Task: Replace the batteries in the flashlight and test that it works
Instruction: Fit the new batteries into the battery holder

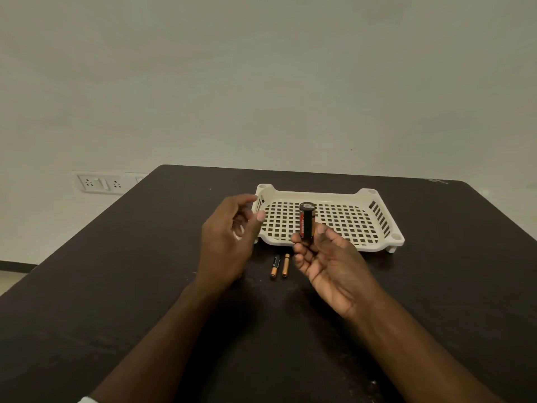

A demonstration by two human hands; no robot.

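My right hand (328,263) holds a black cylindrical battery holder (307,222) upright by its lower end, with red and orange batteries showing in its sides. My left hand (229,242) hovers just to its left, fingers curled and apart, holding nothing that I can see. Two small batteries (279,266), black and copper, lie side by side on the dark table (116,286) between my hands. No flashlight body is in view.
A white perforated plastic tray (348,196) stands on the table just behind my hands. A wall socket plate (98,183) is on the wall at the left, past the table's edge.
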